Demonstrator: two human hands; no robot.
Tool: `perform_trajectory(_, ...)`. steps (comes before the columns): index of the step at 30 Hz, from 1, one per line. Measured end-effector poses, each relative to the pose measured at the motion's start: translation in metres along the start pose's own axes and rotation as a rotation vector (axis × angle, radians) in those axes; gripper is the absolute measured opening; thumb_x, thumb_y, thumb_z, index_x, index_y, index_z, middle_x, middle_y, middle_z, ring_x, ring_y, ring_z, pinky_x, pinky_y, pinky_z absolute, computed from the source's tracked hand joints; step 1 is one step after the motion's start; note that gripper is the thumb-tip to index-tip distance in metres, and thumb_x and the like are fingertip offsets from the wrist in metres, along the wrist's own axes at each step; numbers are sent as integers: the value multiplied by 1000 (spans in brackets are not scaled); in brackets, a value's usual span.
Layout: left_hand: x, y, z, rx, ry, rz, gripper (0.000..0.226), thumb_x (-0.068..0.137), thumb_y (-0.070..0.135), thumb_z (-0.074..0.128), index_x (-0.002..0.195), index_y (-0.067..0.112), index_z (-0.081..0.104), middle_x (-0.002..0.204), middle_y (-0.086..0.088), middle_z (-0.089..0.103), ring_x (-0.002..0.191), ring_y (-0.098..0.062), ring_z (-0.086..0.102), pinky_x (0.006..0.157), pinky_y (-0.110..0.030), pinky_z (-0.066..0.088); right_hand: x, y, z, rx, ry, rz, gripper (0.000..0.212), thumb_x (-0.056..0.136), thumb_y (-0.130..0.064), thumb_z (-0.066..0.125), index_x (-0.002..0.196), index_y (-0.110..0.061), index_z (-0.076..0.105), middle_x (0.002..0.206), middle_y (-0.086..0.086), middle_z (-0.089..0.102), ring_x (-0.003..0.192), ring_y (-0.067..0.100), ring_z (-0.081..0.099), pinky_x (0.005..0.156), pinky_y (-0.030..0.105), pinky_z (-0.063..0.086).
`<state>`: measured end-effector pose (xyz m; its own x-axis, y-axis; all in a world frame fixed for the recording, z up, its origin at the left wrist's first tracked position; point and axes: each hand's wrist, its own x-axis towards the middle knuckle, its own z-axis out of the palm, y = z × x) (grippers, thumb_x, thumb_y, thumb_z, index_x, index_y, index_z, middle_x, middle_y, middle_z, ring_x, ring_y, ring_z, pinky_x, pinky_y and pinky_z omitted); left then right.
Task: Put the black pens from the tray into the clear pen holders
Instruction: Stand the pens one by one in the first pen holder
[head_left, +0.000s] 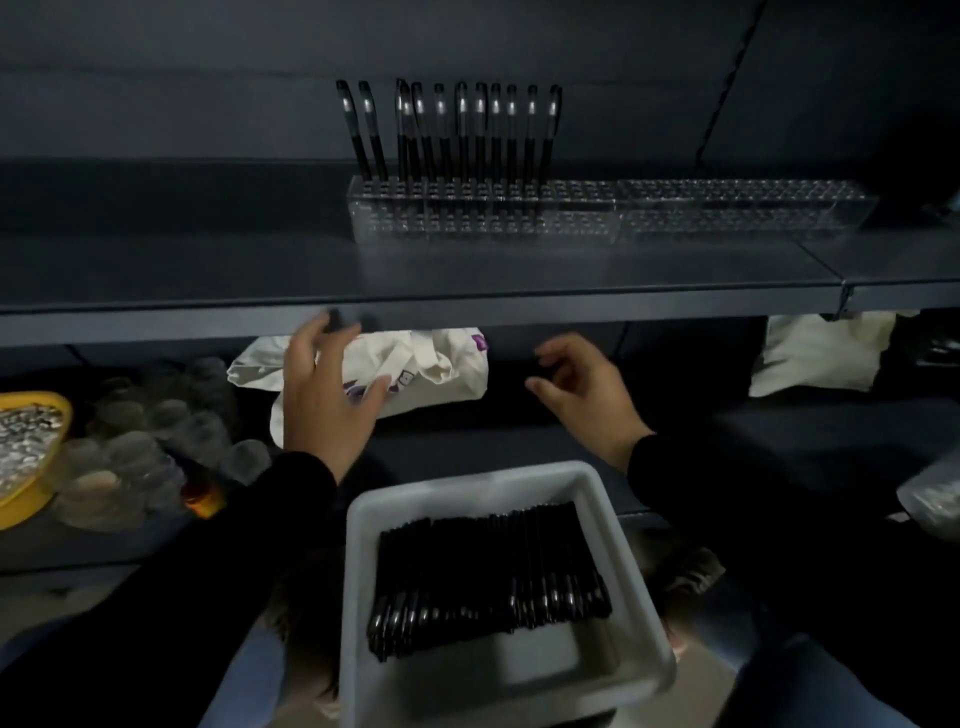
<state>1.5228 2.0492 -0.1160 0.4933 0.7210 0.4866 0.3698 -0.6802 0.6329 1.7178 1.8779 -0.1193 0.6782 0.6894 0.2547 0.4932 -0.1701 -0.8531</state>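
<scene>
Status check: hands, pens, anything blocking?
Both hands empty: left hand, right hand. Pens in tray; some stand in the pen holder. Nothing blocking.

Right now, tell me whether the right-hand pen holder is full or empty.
Empty: the right holder shows only bare holes, while the pens stand upright in the left holder.

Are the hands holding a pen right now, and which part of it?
No. Neither the left hand nor the right hand holds anything; both hover with loose fingers above the tray of black pens.
</scene>
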Motion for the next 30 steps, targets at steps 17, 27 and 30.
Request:
perform_trajectory(17, -159, -98, 52, 274, -616, -791, 46, 79, 29, 67, 121, 20, 52, 125, -6, 55, 120, -31, 48, 99, -40, 41, -101, 126, 72, -665, -904, 84, 29, 85, -5, 62, 113, -12, 63, 120, 1, 55, 108, 17, 53, 94, 22, 40)
perform_trajectory(27, -157, -94, 53, 424, -621, -683, 41, 85, 20, 58, 123, 11, 46, 134, -10, 46, 127, -29, 37, 104, -36, 28, -103, 135, 89, -740, -990, -57, 16, 83, -7, 50, 70, -16, 49, 85, 4, 48, 80, 18, 50, 70, 21, 42)
perform_trajectory(30, -156, -92, 52, 420, -631, -689, 42, 85, 21, 58, 124, 11, 45, 134, -10, 45, 127, -29, 37, 104, -36, 28, -102, 125, 82, -617, -924, 42, 10, 82, -4, 57, 86, -14, 59, 102, 4, 53, 91, 21, 53, 81, 26, 43)
